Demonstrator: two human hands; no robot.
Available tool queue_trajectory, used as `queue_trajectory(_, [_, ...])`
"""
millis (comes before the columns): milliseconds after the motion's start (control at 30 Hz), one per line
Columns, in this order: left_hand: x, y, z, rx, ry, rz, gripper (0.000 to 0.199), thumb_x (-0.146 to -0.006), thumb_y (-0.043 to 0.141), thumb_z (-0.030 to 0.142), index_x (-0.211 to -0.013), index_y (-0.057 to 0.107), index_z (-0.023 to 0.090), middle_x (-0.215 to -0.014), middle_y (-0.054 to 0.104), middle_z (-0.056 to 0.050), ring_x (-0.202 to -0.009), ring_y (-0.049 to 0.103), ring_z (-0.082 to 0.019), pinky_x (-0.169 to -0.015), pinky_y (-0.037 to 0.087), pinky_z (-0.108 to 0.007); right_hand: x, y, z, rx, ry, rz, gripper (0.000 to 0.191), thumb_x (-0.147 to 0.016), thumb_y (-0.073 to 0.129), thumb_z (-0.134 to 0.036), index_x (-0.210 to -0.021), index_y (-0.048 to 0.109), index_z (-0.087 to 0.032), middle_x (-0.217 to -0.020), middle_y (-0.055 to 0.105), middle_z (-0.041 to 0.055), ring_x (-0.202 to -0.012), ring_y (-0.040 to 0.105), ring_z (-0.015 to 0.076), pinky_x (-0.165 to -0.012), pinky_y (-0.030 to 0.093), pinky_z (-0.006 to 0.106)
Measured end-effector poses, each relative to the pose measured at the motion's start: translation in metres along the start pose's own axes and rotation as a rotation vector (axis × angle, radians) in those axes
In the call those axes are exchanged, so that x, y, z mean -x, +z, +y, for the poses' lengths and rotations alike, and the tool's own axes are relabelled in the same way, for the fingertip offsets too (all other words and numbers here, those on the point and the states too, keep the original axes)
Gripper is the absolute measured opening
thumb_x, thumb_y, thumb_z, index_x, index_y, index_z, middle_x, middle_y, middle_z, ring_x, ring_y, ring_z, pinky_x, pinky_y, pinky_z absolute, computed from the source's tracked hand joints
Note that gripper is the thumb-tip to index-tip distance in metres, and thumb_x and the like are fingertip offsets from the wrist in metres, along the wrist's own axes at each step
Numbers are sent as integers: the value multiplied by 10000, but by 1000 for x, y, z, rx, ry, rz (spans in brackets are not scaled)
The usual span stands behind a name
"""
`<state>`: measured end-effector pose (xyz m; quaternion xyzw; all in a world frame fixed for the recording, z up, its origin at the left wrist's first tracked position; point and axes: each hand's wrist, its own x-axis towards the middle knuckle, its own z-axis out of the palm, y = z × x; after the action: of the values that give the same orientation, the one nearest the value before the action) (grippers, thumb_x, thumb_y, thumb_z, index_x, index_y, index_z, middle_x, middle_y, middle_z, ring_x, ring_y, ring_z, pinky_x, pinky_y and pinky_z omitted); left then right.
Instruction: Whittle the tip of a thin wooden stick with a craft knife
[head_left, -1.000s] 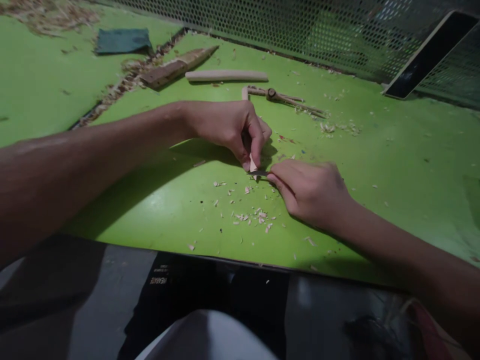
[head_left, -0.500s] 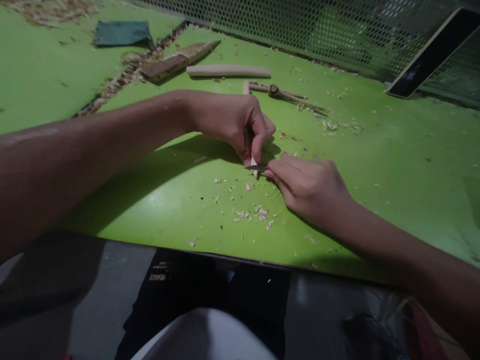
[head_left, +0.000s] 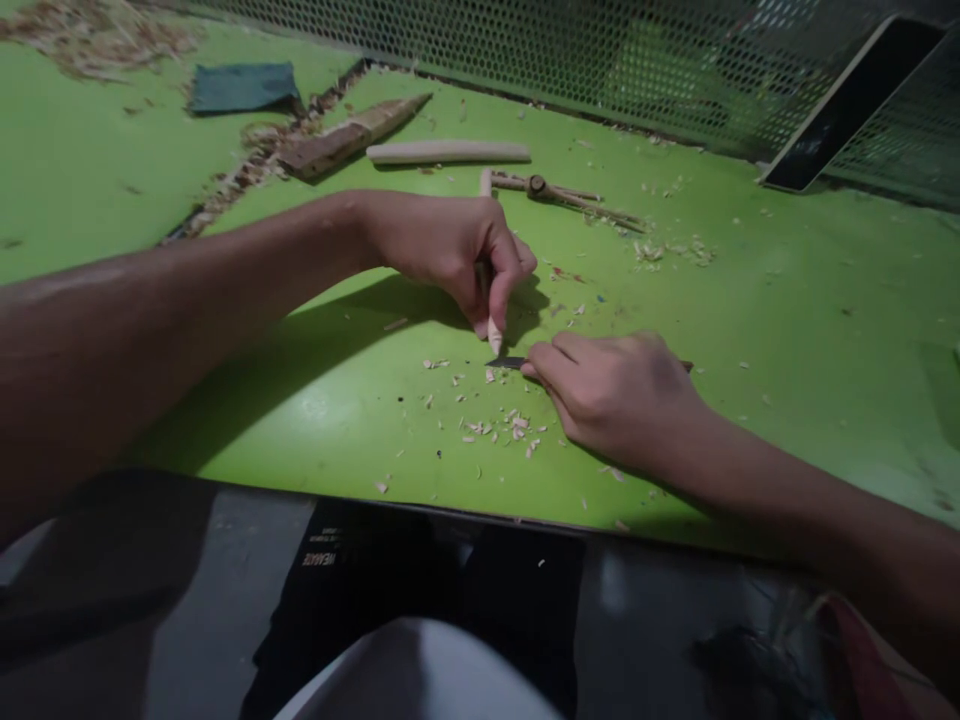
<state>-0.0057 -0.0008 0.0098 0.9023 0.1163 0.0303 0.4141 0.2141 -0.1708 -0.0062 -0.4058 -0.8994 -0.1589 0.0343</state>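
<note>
Pale stick (head_left: 495, 340), its end tapered to a point

Near mid-view, tip toward six o'clock, it is pinched by the fingers of the left hand (head_left: 465, 248). At four o'clock, the right hand (head_left: 619, 385) has its fingers grasping a knife (head_left: 510, 363), blade just by the tip. Shaping looks well along, with shavings (head_left: 519, 424) toward six o'clock on the surface (head_left: 337, 440); whether trimming remains, I cannot tell.
</note>
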Motion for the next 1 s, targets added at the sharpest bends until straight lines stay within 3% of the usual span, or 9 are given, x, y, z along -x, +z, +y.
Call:
queue_trajectory(167, [4,-3,-3,19,97,-9,279,-848,933,346,-889,843,85,-759,673,53,-702,602,-49,-742,441,-213,1,4,3,-139,6,101,333,-1130,481,-225,-943,751,-169,-775,725,51,-619,529,162,-574,220,338])
queue_trajectory(300, [1,-5,-1,74,87,-35,236,-838,951,333,-893,857,124,-802,713,36,-736,657,-85,-731,497,-215,-3,7,5,-182,43,132,354,-1149,453,-259,-985,750,-161,-837,751,68,-670,577,172,-598,278,337])
queue_trajectory(467, [-1,-5,3,95,101,-71,77,-824,913,135,-874,856,145,-844,742,31,-793,706,-106,-781,555,-222,-10,11,5,-166,56,129,390,-1167,434,-291,-972,750,-173,-822,727,57,-666,555,171,-599,294,336])
queue_trajectory(600, [-1,-4,3,88,79,-49,174,-779,889,-18,-863,846,129,-838,744,45,-781,706,-84,-783,552,-206,-12,12,5,-190,35,141,404,-1172,426,-283,-966,752,-164,-816,723,58,-666,544,170,-604,307,336])
queue_trajectory(1000, [-4,-3,5,26,22,-50,170,-769,930,26,-894,852,109,-778,693,57,-718,627,-60,-782,482,-223,-9,4,-1,-54,53,11,462,-1181,359,-287,-990,768,-188,-774,722,55,-613,522,187,-583,205,343])
